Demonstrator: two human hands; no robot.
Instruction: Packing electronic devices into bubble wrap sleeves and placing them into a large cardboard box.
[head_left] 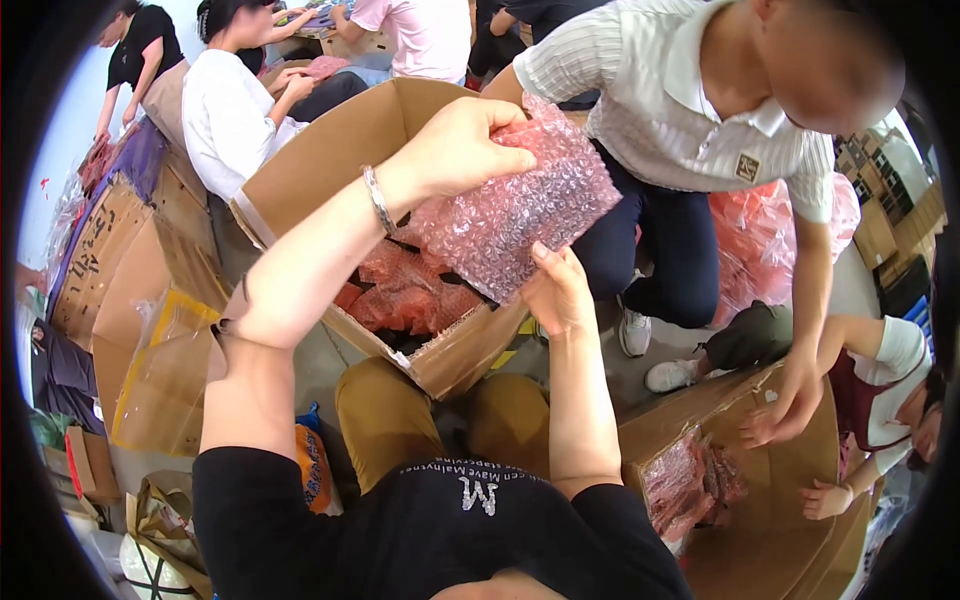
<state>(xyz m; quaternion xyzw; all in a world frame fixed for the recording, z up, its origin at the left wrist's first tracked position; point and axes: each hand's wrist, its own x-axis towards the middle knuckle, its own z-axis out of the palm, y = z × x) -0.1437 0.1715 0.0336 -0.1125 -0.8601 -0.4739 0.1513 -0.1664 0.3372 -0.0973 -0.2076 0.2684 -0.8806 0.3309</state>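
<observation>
A pink bubble-wrap bag (pixel 530 205) with something dark showing through it is stretched between my two hands. My left hand (pixel 470 150) pinches its upper edge, thumb on the near face. Lower down, my right hand (pixel 558 288) grips the bottom corner between thumb and fingers. Both hands hold the bag above an open cardboard box (pixel 465 365) in front of my knees. Inside that box lie several more pink bubble-wrap packages (pixel 405 295), partly covered by the bag and my left arm. What the held bag contains cannot be made out.
A co-worker in a white shirt (pixel 680 100) squats at the right, one hand over another cardboard box (pixel 775 500) holding wrapped packages (pixel 690 480). Another person's hand (pixel 825 500) is at its rim. Pink plastic (pixel 745 250) lies behind. Cartons (pixel 150 270) stand left.
</observation>
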